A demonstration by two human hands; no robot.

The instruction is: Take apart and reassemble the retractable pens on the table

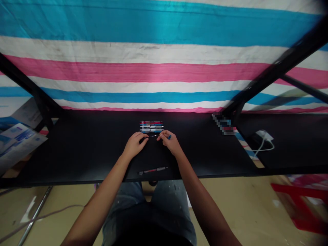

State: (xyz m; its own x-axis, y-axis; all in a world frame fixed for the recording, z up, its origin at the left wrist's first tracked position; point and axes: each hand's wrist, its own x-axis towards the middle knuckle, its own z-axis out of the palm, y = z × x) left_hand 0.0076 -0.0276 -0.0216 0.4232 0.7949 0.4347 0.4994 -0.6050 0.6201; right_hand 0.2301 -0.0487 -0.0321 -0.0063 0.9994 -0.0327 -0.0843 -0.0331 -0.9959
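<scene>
Clearly, both hands meet over the middle of the black table (89, 147). The left hand (133, 145) has its fingers curled together, and its thumb and forefinger pinch one end of a thin dark rod (153, 136), which looks like a pen refill, though it is too small for us to be sure. The right hand (171, 141) is closed in the same way on the other end of this rod. A small blue piece (169, 137) shows at its fingertips; we cannot tell if it is a cap or a part of a pen barrel. The rod lies almost level between the two hands, just above the table surface.

At 12 o'clock from the hands, just beside the knuckles, we see a row of pens (151, 126) lying side by side on the table, with red, blue and white bodies. At 6 o'clock, near the front edge of the table, a single pen (152, 169) with a grey grip and a reddish body lies alone, well apart from both hands.

At 3 o'clock, on a second dark surface, a white charger with its cable (265, 136) rests. At 9 o'clock some printed cardboard boxes (17, 136) lean beside the table. Behind everything, at 12 o'clock, hangs a striped tarpaulin (153, 68) in blue, white and pink.
</scene>
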